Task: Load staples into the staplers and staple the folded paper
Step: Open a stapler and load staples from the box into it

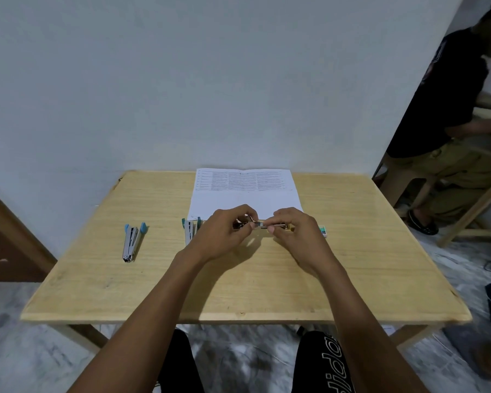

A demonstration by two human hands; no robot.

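Stapler, opened flat, is pinched at each end by my left hand and right hand, just above the table before the folded paper. If my pinch slips, staples could skew and jam.

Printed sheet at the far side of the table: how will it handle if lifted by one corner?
The sheet looks thin and lies flat, so it would probably droop, likely bending along its visible creases. It also looks light, so a push should slide it easily over the smooth wooden table rather than buckle it.
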